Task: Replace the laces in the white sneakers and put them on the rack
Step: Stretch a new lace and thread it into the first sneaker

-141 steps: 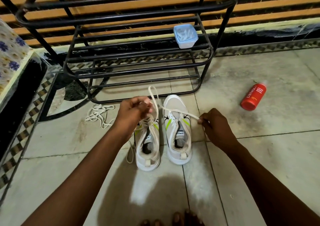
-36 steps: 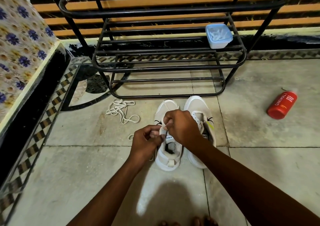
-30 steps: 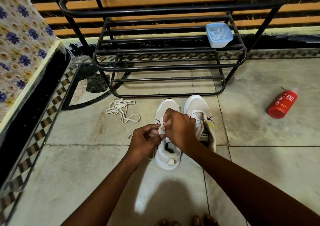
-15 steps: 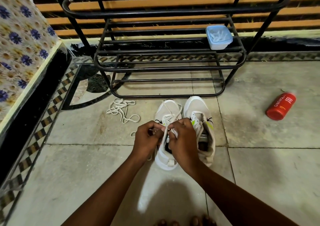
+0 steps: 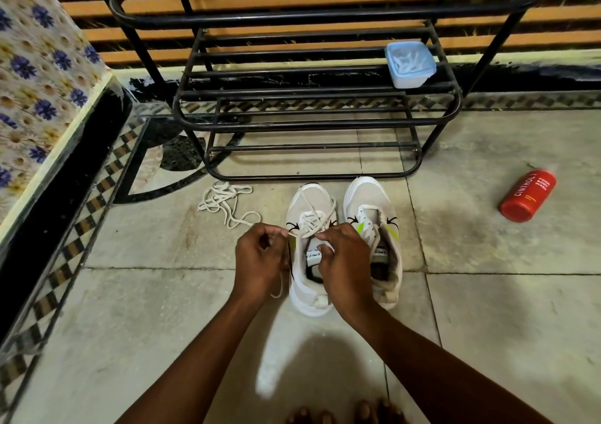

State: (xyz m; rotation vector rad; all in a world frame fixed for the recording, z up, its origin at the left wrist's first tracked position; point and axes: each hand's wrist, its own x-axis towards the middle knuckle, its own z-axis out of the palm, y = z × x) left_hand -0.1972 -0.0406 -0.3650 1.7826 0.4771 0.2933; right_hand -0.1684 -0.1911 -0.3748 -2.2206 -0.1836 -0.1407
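Note:
Two white sneakers stand side by side on the tiled floor, toes toward the black metal rack [image 5: 318, 121]. The left sneaker [image 5: 310, 209] carries a white lace [image 5: 312, 225] threaded across its top. My left hand [image 5: 260, 261] pinches one end of that lace at the shoe's left side. My right hand [image 5: 344, 261] pinches the other end over the shoe's opening, partly covering it. The right sneaker [image 5: 374, 215] has its tongue open and shows no lace. A loose heap of white laces [image 5: 224, 204] lies on the floor to the left.
A small blue-lidded plastic box [image 5: 410, 64] sits on the rack's middle shelf at right. A red bottle [image 5: 528, 199] lies on the floor to the right. A floral-covered ledge [image 5: 39, 82] runs along the left. My toes [image 5: 344, 414] show at the bottom edge.
My hands have drawn apart and back slightly, pulling the lace ends outward over the left sneaker. The laced top of the shoe is now uncovered.

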